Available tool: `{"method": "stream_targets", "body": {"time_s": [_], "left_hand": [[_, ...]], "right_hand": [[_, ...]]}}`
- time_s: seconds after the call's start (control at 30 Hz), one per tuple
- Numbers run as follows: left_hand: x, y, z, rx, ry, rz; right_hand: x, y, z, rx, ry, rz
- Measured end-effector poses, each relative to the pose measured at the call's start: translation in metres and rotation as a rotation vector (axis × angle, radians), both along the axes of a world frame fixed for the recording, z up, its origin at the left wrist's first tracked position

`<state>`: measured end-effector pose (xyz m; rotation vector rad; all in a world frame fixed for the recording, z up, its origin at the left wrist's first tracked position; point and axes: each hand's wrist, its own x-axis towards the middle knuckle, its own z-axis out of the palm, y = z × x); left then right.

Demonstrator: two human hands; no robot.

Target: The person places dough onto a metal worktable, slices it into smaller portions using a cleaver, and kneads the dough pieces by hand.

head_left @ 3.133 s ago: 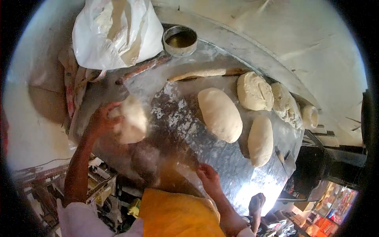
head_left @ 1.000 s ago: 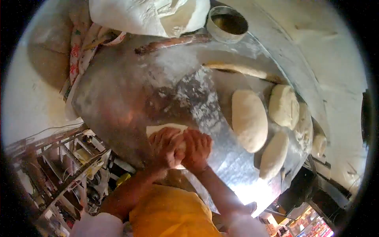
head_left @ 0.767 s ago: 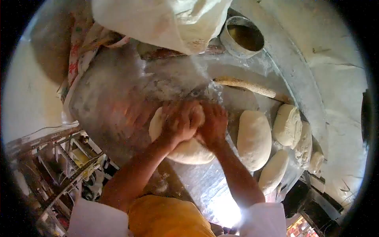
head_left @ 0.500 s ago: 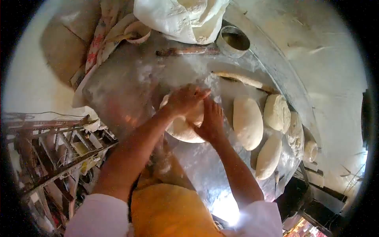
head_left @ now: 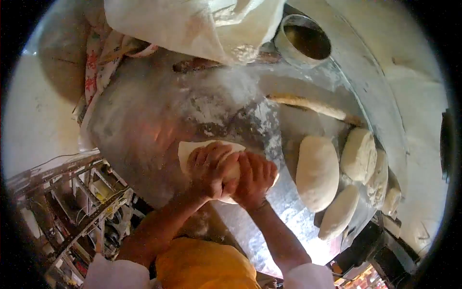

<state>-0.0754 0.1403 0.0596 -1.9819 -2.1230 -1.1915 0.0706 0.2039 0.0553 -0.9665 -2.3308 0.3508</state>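
Observation:
Beneath both hands lies a pale piece of dough (head_left: 191, 150) on the floured grey table (head_left: 144, 96). My left hand (head_left: 211, 168) presses on its left part, fingers curled down into it. Right beside it, my right hand (head_left: 253, 177) is curled over the right part, and the two hands touch near the thumbs. Dough shows beyond the knuckles, between the hands and below them. To the right rest a large smooth oval of dough (head_left: 317, 173) and a smaller oval one (head_left: 339, 213), with rougher dough lumps (head_left: 358, 154) behind them.
A white flour sack (head_left: 178, 24) stands at the far edge, beside a round metal container (head_left: 304, 41) of dark liquid. A dark red rolling pin (head_left: 197, 64) and a pale stick (head_left: 315, 106) lie on the table. A cluttered metal rack (head_left: 82, 202) is at the lower left.
My two hands were at the left dough and apart about three seconds ago; now both press one piece together. Since half a second ago they have moved nearer my body, and their fingers have curled.

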Motion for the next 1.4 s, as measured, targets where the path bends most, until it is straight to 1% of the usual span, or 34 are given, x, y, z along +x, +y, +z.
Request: {"method": "stream_targets", "body": {"time_s": [0.03,0.07,0.13,0.2,0.23,0.27,0.3,0.33,0.4,0.43,0.47,0.5,0.53,0.57,0.6,0.63,0.67,0.73,0.8,0.87,0.93,0.97,1.0,1.07,1.13,1.17,1.2,1.23,1.27,1.3,1.33,1.4], "left_hand": [[-0.009,0.018,-0.002,0.011,-0.021,-0.003],[-0.015,0.031,-0.001,-0.049,-0.021,-0.001],[-0.024,0.053,-0.004,-0.09,-0.019,-0.002],[-0.026,0.076,-0.013,-0.113,-0.014,0.03],[-0.026,0.086,-0.013,-0.112,-0.013,0.041],[-0.027,0.096,-0.009,-0.294,-0.16,0.047],[-0.026,0.097,0.003,-0.476,-0.301,0.051],[-0.026,0.091,0.02,-0.457,-0.29,0.053],[-0.028,0.08,0.047,-0.697,-0.04,-0.049],[-0.037,0.072,0.026,-0.751,-0.169,-0.155],[-0.034,0.052,0.039,-0.761,-0.176,-0.15],[-0.022,0.021,0.063,-0.546,0.022,-0.156],[-0.013,-0.011,0.056,-0.407,0.108,-0.179],[-0.005,-0.042,0.049,-0.267,0.201,-0.188],[0.005,-0.058,0.021,-0.231,0.193,-0.196],[0.015,-0.076,-0.006,-0.195,0.186,-0.204],[0.023,-0.084,-0.026,-0.02,0.202,-0.084],[0.015,-0.073,-0.036,0.136,0.216,0.027],[0.003,-0.046,-0.015,-0.012,0.213,-0.034],[-0.011,-0.005,-0.016,0.079,0.22,0.03],[-0.027,0.018,-0.007,-0.036,0.186,-0.071],[-0.031,0.027,-0.015,-0.032,0.183,-0.066],[-0.034,0.038,-0.024,-0.032,0.149,-0.076],[-0.038,0.066,-0.022,0.0,0.115,-0.095],[-0.035,0.09,-0.004,-0.184,-0.002,-0.057],[-0.034,0.089,0.007,-0.286,-0.065,-0.036],[-0.036,0.086,0.014,-0.271,-0.072,-0.031],[-0.042,0.089,0.019,-0.39,-0.075,-0.123],[-0.048,0.082,0.029,-0.51,-0.245,-0.147],[-0.055,0.074,0.039,-0.628,-0.417,-0.149],[-0.061,0.067,0.049,-0.74,-0.573,-0.127],[-0.046,-0.007,0.06,-0.399,-0.077,0.125]], "right_hand": [[-0.004,0.02,-0.011,-0.004,0.002,0.033],[-0.01,0.035,-0.01,-0.056,-0.059,0.026],[-0.023,0.066,-0.009,-0.154,-0.187,0.011],[-0.033,0.087,0.006,-0.28,-0.136,-0.006],[-0.034,0.092,0.009,-0.391,-0.136,0.031],[-0.034,0.093,0.015,-0.505,-0.136,0.071],[-0.032,0.083,0.027,-0.472,-0.275,0.109],[-0.031,0.073,0.039,-0.431,-0.408,0.154],[-0.007,0.034,0.026,-0.247,-0.204,0.028],[0.013,0.014,0.049,-0.221,-0.233,0.122],[0.031,-0.004,0.063,-0.168,-0.207,0.172],[0.037,-0.022,0.076,-0.249,-0.173,0.096],[0.04,-0.042,0.082,-0.338,-0.142,0.013],[0.042,-0.058,0.07,-0.274,-0.166,0.005],[0.04,-0.067,0.055,-0.198,-0.19,-0.002],[0.035,-0.075,0.045,-0.028,-0.22,-0.023],[0.031,-0.079,0.032,-0.002,-0.191,-0.039],[0.024,-0.075,0.006,0.092,-0.081,-0.106],[0.015,-0.04,-0.01,0.109,-0.055,-0.075],[0.005,-0.013,-0.013,0.12,-0.045,-0.041],[-0.01,0.011,-0.008,0.065,0.002,-0.102],[-0.014,0.024,-0.012,0.058,0.016,-0.094],[-0.015,0.032,-0.016,-0.016,-0.023,-0.118],[-0.018,0.051,-0.021,-0.126,-0.247,-0.192],[-0.024,0.07,0.002,-0.536,-0.175,-0.163],[-0.027,0.073,-0.003,-0.569,-0.227,-0.173],[-0.027,0.07,-0.007,-0.597,-0.276,-0.179],[-0.025,0.047,0.017,-0.428,-0.334,-0.153],[-0.018,0.012,0.049,-0.27,-0.395,-0.131],[-0.007,-0.014,0.076,-0.191,-0.381,-0.007],[0.004,-0.031,0.078,-0.189,-0.382,0.003],[0.021,-0.057,0.069,-0.203,-0.125,0.114]]}}
